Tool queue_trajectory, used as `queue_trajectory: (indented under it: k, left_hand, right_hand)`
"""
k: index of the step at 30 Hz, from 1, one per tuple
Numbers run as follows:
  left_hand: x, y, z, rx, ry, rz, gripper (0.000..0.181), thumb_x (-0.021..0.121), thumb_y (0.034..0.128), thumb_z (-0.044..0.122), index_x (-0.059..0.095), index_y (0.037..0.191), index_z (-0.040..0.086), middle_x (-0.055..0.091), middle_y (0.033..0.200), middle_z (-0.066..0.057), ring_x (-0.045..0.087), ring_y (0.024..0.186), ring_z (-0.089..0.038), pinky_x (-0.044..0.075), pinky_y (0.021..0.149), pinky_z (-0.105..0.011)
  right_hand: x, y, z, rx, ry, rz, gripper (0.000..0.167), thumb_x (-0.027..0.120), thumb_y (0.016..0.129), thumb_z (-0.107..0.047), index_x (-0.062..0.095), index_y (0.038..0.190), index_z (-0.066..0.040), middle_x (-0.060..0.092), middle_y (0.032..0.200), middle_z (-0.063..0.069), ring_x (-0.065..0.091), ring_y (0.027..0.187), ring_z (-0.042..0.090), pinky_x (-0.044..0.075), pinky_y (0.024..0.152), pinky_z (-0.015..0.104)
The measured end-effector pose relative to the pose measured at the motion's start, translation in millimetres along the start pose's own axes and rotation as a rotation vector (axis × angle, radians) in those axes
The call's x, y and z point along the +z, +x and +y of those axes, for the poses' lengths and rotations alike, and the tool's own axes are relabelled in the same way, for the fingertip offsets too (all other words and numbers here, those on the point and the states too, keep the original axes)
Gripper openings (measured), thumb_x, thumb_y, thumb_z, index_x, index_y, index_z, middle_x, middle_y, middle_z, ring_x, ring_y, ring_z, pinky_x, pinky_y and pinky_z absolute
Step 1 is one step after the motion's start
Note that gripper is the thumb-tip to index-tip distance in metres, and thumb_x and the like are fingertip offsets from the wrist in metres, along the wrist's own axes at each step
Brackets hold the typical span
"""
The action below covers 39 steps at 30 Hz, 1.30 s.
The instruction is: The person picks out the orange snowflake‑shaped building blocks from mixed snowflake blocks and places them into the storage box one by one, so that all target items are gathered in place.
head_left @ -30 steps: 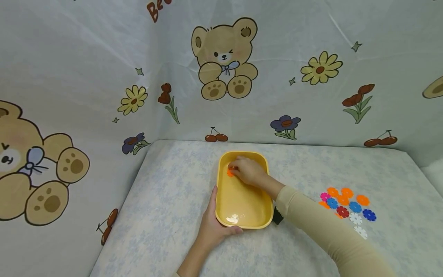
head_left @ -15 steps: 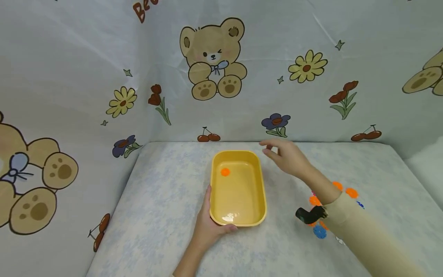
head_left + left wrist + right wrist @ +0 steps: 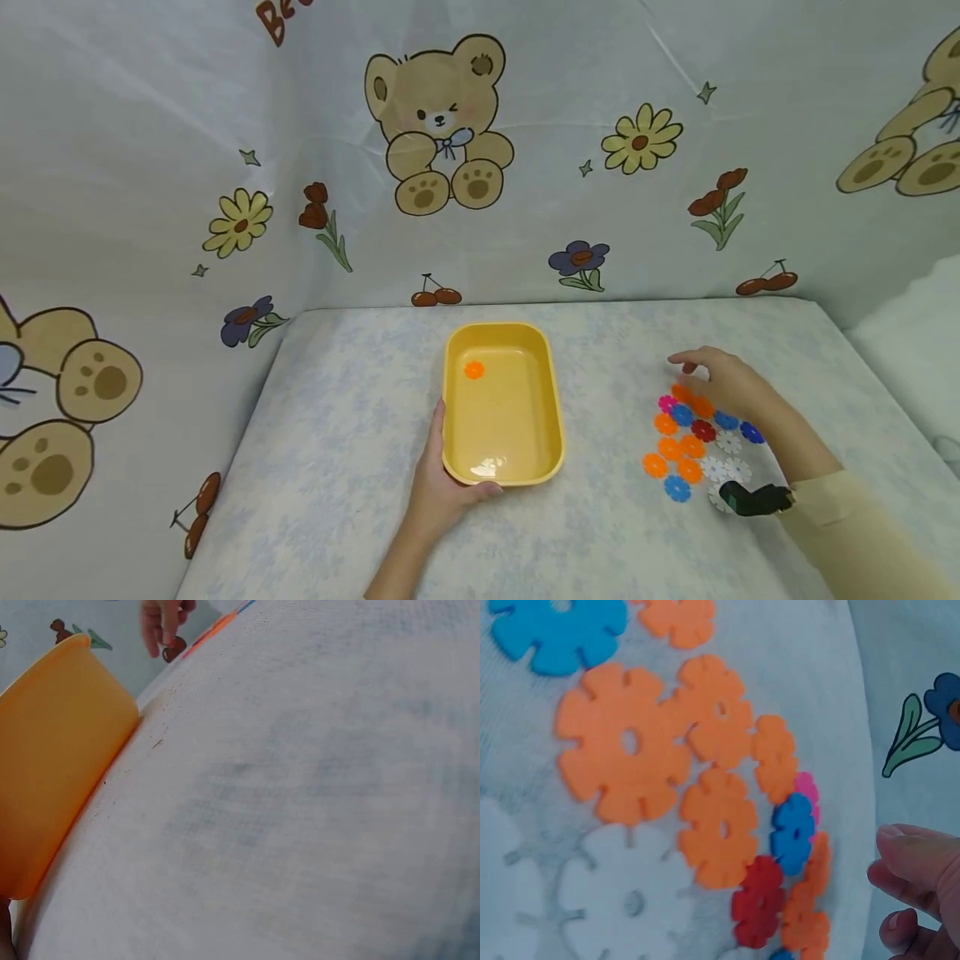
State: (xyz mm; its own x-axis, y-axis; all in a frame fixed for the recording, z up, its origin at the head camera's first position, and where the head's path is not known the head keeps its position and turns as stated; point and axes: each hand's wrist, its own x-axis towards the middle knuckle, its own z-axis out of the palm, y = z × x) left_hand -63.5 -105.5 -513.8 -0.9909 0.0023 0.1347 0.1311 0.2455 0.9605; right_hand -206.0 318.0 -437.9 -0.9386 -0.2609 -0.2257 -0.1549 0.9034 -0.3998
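Note:
A yellow plastic tray (image 3: 502,417) sits on the table with one orange notched disc (image 3: 474,370) inside, towards its far left. My left hand (image 3: 442,490) holds the tray's near left corner, fingers along the side and thumb along the front edge. Over the far edge of a group of flower-shaped discs hovers my right hand (image 3: 726,382), fingers loosely bent and nothing between them. The group has orange discs (image 3: 622,742), a red disc (image 3: 702,430), white discs (image 3: 727,442), blue discs (image 3: 677,488) and a pink disc (image 3: 667,404).
A pale patterned cloth (image 3: 337,442) covers the table. Behind and at the left hangs a sheet (image 3: 540,208) printed with bears and flowers. A small black device (image 3: 753,499) is strapped at the right wrist, above the white discs.
My right hand has let go of the orange disc in the tray, lifted out and moved right to the discs. The left hand still holds the tray corner. The head view has shifted slightly right.

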Motion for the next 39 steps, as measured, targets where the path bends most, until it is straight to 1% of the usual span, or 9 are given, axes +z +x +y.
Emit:
queue_trajectory:
  k: [3,8,14,17,20,23,28,35,39]
  left_hand:
    - [-1.1,0.3,0.0,-0.014,-0.008,-0.004,0.138,0.097,0.0583,0.03,0.007,0.161,0.021,0.026,0.164,-0.006,0.036,0.146,-0.025,0.033,0.114,-0.018]
    - [-1.1,0.5,0.4,-0.037,0.003,-0.005,0.138,0.097,0.0581,0.032,0.007,0.161,0.024,0.026,0.164,-0.003,0.036,0.146,-0.021,0.034,0.114,-0.02]
    - [-1.8,1.2,-0.2,-0.008,0.003,-0.005,0.137,0.097,0.0588,0.03,0.006,0.161,0.024,0.028,0.164,-0.005,0.037,0.146,-0.025,0.034,0.115,-0.024]
    - [-1.5,1.1,-0.7,-0.001,-0.001,-0.005,0.137,0.097,0.0592,0.032,0.006,0.161,0.027,0.028,0.163,-0.006,0.037,0.146,-0.026,0.034,0.116,-0.024]
    - [-1.1,0.9,-0.5,0.002,0.001,-0.002,0.136,0.096,0.0592,0.036,0.007,0.161,0.026,0.029,0.163,-0.007,0.036,0.146,-0.027,0.033,0.117,-0.027]
    - [-1.0,0.7,-0.6,-0.002,0.0,0.001,0.136,0.096,0.0589,0.038,0.008,0.161,0.022,0.029,0.163,-0.006,0.036,0.147,-0.026,0.033,0.117,-0.027]
    - [-0.8,1.2,0.0,-0.008,-0.007,-0.007,0.136,0.096,0.0592,0.038,0.007,0.161,0.023,0.027,0.164,-0.004,0.033,0.148,-0.025,0.032,0.118,-0.027]
    - [-0.9,0.8,0.7,0.004,-0.016,-0.008,0.135,0.094,0.0597,0.044,0.006,0.161,0.027,0.027,0.164,-0.005,0.033,0.148,-0.027,0.032,0.119,-0.029]
    - [-0.6,0.9,0.4,0.001,-0.016,-0.006,0.136,0.093,0.0592,0.047,0.007,0.161,0.023,0.027,0.164,-0.004,0.034,0.148,-0.025,0.032,0.118,-0.025]
  right_hand:
    - [9.8,-2.6,12.2,-0.011,-0.014,-0.016,0.043,0.063,0.097,-0.023,0.057,0.135,-0.003,0.062,0.115,0.02,0.058,0.104,0.039,0.047,0.093,0.066]
    - [17.4,-6.4,18.6,-0.004,-0.012,-0.01,0.04,0.066,0.096,-0.025,0.062,0.128,-0.001,0.061,0.116,0.022,0.057,0.106,0.042,0.047,0.094,0.065]
    - [20.9,-7.5,22.5,-0.004,0.025,0.013,0.038,0.068,0.095,-0.028,0.062,0.122,-0.001,0.06,0.119,0.024,0.054,0.11,0.044,0.044,0.097,0.067]
    - [21.6,-8.0,25.0,0.001,0.049,0.014,0.034,0.068,0.094,-0.028,0.059,0.118,-0.005,0.062,0.114,0.02,0.055,0.104,0.038,0.048,0.093,0.062]
    - [20.2,-7.5,25.1,0.006,0.07,0.001,0.031,0.069,0.094,-0.028,0.057,0.115,-0.008,0.063,0.106,0.015,0.057,0.094,0.03,0.055,0.083,0.05]
    - [18.2,-4.5,20.1,0.002,0.114,-0.015,0.033,0.069,0.094,-0.028,0.058,0.12,-0.01,0.064,0.103,0.013,0.057,0.085,0.024,0.056,0.071,0.037]
    - [15.9,4.1,-5.3,-0.046,0.212,0.03,0.034,0.07,0.094,-0.025,0.065,0.125,-0.012,0.067,0.103,0.011,0.058,0.087,0.024,0.053,0.062,0.026]
    - [21.9,26.8,-67.1,-0.145,0.375,0.064,0.034,0.067,0.094,-0.041,0.07,0.121,-0.021,0.071,0.105,0.003,0.059,0.097,0.021,0.055,0.075,0.024]
    - [27.7,36.6,-110.1,-0.225,0.514,0.032,0.033,0.07,0.092,-0.036,0.071,0.12,-0.019,0.073,0.104,0.003,0.064,0.097,0.028,0.057,0.077,0.027]
